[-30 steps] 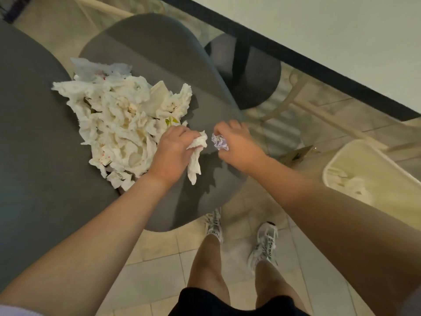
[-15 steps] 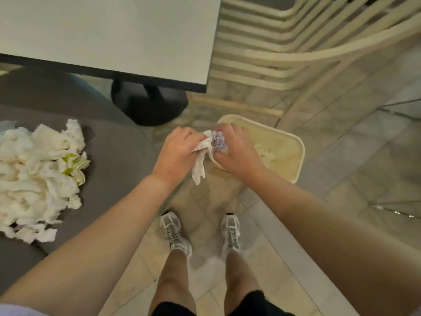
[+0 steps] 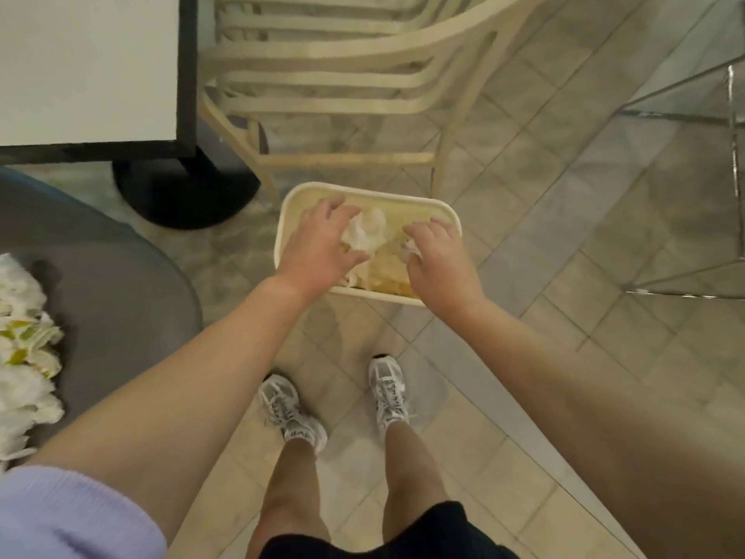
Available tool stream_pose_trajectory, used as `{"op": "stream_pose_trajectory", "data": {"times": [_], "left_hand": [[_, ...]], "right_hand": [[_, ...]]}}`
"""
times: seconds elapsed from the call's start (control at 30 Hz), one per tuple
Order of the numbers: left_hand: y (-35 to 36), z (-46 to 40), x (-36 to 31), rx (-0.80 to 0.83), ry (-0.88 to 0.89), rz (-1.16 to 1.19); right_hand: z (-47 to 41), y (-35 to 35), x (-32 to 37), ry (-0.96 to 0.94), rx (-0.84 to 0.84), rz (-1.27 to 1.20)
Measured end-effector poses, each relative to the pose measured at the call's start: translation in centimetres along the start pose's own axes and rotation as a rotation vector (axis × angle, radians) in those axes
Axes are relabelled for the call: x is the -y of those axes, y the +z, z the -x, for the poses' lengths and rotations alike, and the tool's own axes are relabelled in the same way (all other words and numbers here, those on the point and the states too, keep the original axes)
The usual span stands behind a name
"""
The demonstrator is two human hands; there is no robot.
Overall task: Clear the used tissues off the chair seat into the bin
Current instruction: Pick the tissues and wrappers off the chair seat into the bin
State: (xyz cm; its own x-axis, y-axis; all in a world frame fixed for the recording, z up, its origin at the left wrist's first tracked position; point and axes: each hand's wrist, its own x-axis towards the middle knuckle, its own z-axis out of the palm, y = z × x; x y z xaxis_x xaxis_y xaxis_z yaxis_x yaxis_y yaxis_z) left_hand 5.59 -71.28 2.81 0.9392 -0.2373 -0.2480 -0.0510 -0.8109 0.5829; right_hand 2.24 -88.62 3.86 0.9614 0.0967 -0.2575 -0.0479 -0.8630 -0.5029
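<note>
Neither hand has a grip on anything: the left hand (image 3: 322,244) hangs over the bin (image 3: 451,213) with fingers spread and relaxed, and the right hand (image 3: 437,258) hangs beside it with fingers loosely curved and apart.

Head view, looking straight down. A white crumpled tissue (image 3: 369,232) sits just off the left fingertips, over the bin's opening, and a smaller pale wad (image 3: 409,250) lies by the right fingers; whether either one touches a hand is hard to tell through the blur. The cream, round-cornered bin stands on the tiled floor (image 3: 564,244) and already holds pale crumpled paper (image 3: 383,274).

At the far left edge, a pile of used tissues (image 3: 24,357), white with some yellow-green print, lies on the grey chair seat (image 3: 121,300), well apart from the bin.

Beyond the bin stands a cream slatted chair (image 3: 342,70). At the upper left is a white bench with a black edge (image 3: 187,74) on a round black base (image 3: 181,195).

The person wears a lilac sleeve (image 3: 72,514), black shorts (image 3: 403,538) and white and grey trainers (image 3: 387,391); lettering on the shoe tongues is too blurred to read.
</note>
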Motion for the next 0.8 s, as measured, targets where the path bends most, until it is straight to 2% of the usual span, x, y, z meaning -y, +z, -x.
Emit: {"op": "stream_pose_trajectory", "data": {"times": [0.13, 0.4, 0.67, 0.8], "left_hand": [[-0.3, 0.5, 1.1, -0.056, 0.026, -0.110], [-3.3, 4.1, 5.2, -0.197, -0.017, -0.078], [-7.7, 11.0, 14.1, -0.267, -0.238, -0.068], [-9.4, 15.4, 19.1, -0.312, -0.348, -0.089]], "right_hand": [[-0.6, 0.4, 0.9, -0.045, 0.013, 0.009], [-2.1, 2.8, 6.5, -0.199, 0.060, 0.040], [-3.1, 8.5, 16.0, -0.444, 0.182, 0.063], [-3.3, 11.8, 21.0, -0.514, 0.309, 0.131]]}}
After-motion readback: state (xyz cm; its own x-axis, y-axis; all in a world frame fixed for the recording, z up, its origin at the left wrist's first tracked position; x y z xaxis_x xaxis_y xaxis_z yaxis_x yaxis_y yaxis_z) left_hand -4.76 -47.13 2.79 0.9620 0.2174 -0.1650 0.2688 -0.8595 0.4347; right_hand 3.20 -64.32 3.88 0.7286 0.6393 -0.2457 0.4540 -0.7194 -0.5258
